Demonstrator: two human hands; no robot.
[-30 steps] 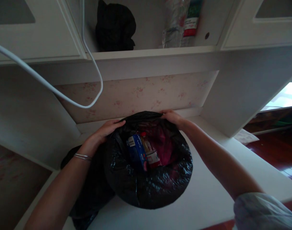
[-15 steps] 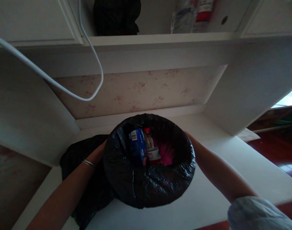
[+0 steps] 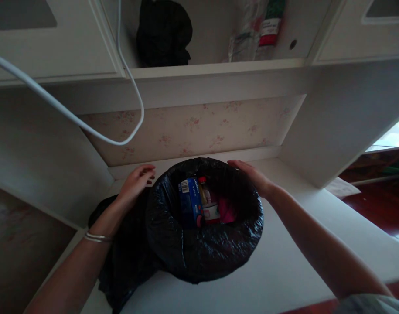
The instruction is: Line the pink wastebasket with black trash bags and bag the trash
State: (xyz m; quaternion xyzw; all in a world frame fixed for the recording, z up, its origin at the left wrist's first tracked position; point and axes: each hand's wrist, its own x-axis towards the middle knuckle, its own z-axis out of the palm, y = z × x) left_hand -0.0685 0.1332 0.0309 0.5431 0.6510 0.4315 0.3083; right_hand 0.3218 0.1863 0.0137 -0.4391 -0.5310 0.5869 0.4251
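Note:
A round bin lined with a black plastic bag (image 3: 206,253) stands on the white surface. Inside it lie a blue box (image 3: 190,203), a clear bottle with a red cap (image 3: 209,203) and something pink (image 3: 227,210). To the bin's left, just off the rim, my left hand (image 3: 138,181) is open and holds nothing, its fingers loosely bent. My right hand (image 3: 251,174) lies along the far right of the rim with its fingers stretched out; whether it still touches the bag I cannot tell. Another black plastic bag (image 3: 127,257) rests against the bin's left side, partly under my left arm.
A white cable (image 3: 88,124) hangs at the upper left. On the shelf (image 3: 212,69) above are a black bundle (image 3: 163,35), clear plastic (image 3: 247,39) and a bottle with a red and white label (image 3: 270,28). White panels (image 3: 343,104) stand on both sides.
My left hand has come off the bin and moved up and to the left. My right hand has shifted up to the far rim with its fingers extended. The bin stays in place.

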